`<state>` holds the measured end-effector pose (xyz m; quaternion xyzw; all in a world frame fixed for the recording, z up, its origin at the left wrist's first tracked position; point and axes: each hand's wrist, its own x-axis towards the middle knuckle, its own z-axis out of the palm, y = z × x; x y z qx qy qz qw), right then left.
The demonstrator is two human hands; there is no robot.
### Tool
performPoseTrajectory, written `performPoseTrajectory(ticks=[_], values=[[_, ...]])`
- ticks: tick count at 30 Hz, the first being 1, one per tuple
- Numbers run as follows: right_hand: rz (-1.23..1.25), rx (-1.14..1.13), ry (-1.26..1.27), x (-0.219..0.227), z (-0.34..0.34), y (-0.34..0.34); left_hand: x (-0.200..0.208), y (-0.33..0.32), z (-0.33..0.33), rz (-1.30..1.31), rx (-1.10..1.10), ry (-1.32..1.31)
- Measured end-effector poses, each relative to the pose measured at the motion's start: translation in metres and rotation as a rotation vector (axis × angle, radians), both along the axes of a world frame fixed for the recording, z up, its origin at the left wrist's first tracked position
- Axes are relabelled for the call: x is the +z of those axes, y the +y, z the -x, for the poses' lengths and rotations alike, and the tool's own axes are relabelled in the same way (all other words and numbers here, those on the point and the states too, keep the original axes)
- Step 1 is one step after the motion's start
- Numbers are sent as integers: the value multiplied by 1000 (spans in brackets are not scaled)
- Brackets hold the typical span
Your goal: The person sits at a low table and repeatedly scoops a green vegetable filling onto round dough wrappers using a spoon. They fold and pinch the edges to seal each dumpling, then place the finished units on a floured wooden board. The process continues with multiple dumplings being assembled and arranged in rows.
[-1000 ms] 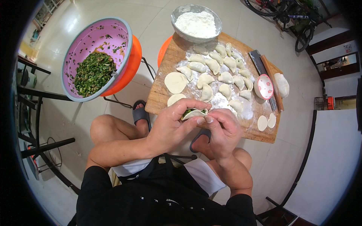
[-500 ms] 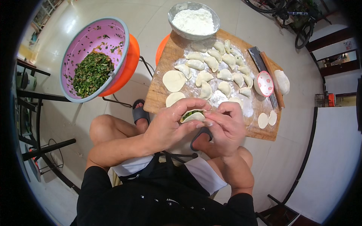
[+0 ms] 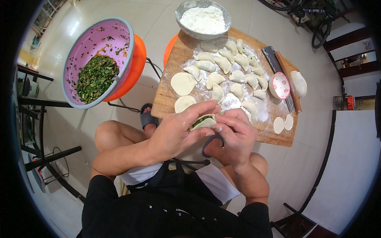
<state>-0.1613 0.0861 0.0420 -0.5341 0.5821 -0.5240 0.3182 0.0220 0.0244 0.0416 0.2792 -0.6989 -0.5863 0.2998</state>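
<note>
Between my hands, in front of the board's near edge, is a half-folded dumpling (image 3: 204, 122) with green filling showing in its open side. My left hand (image 3: 174, 129) cradles it, fingers behind and thumb in front. The fingertips of my right hand (image 3: 237, 133) pinch its right end. Folded dumplings (image 3: 237, 76) lie in rows on the floured wooden board (image 3: 164, 95). Two round dough wrappers (image 3: 183, 83) rest at the board's left side, the nearer one partly behind my left hand. Two smaller dough discs (image 3: 278, 125) lie at its near right corner.
Left of the board, a pink basin (image 3: 97, 41) of chopped green filling stands on an orange stool (image 3: 137, 63). A bowl of flour (image 3: 204, 20) sits at the far edge. A cleaver (image 3: 272, 59), rolling pin (image 3: 286, 75), small bowl (image 3: 279, 85) and dough lump (image 3: 298, 84) are at the right.
My right fingers have shifted slightly along the dumpling's right end, still pinching it. My left hand keeps its hold. The view has tilted a little.
</note>
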Motion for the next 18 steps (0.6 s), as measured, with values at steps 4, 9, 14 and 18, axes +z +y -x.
performPoseTrajectory(ticks=[4, 9, 14, 18], values=[[-31, -1, 20, -2, 0, 2, 4, 0, 0, 1, -5, -47], [16, 54, 167, -7, 6, 1, 6, -1, 1, -38, -3, -43], [-22, 17, 46, 2, 1, -2, 12, -5, -1, 94, -2, -120], [-13, 90, 121, 3, 7, 0, 19, -9, -4, 0, -122, -220]])
